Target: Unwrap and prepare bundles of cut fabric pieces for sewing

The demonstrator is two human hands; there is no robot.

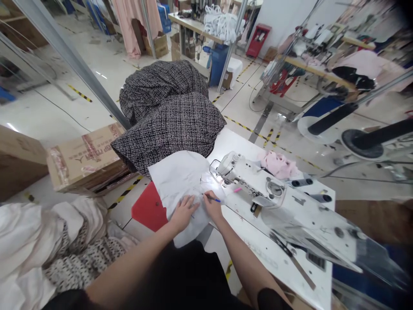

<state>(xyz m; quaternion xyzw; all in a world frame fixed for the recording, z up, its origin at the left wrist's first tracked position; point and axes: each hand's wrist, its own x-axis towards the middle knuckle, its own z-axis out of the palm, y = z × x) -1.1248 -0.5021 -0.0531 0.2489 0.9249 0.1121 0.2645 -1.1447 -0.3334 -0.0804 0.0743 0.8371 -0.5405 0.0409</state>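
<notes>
Nearest us, our left hand (183, 212) lies flat on the white fabric piece (179, 178), fingers spread, gripping nothing, only pressing down. Just beside it, our right hand (213, 207) has its fingers pinched shut around a blue pen (213, 198), tip at the cloth. The fabric hangs over the near-left edge of the tabletop (258, 254), next to the needle end of the sewing machine (254, 189). We judge that the overhang could drag the cloth and skew the pen line if the flat hand eases. Beyond, a dark tweed bundle (171, 116) crowds the fabric's far edge and could nudge it.
</notes>
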